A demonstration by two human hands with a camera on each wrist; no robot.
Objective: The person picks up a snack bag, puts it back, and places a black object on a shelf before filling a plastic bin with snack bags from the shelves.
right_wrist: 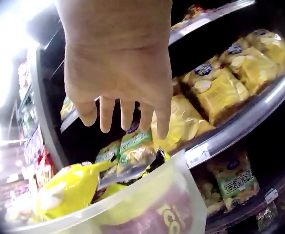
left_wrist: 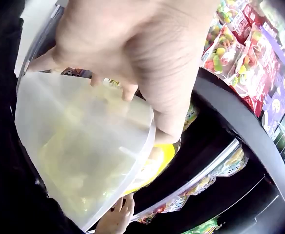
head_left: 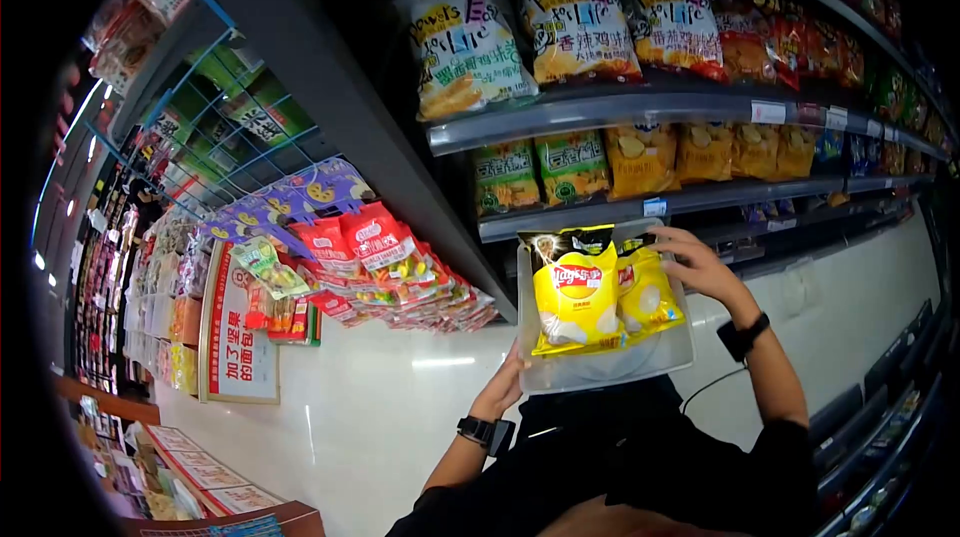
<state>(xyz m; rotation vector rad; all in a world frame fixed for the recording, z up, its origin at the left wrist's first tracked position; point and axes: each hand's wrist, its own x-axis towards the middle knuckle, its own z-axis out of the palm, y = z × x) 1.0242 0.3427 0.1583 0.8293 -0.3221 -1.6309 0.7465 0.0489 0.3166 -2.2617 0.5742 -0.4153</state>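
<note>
A translucent plastic bin [head_left: 600, 373] is held in front of the body. My left hand [head_left: 507, 377] grips its left side; in the left wrist view the thumb lies over the rim and the fingers spread along the wall. Inside the bin stands a yellow Lay's chip bag [head_left: 578, 292], with a second yellow chip bag [head_left: 652, 299] partly behind it on the right. Through the wall shows a pinkish packet [right_wrist: 164, 212] in the right wrist view. My right hand [head_left: 700, 265] is over the bin's right rim, fingers extended and holding nothing, close to the second bag.
Ahead, a dark shelf unit holds white chip bags [head_left: 580, 27] above yellow snack bags [head_left: 642, 159] and green-labelled packets [head_left: 572, 167]. Left of a dark upright post [head_left: 370, 137] hang red candy bags [head_left: 375, 247]. More shelving [head_left: 870, 457] stands at the lower right.
</note>
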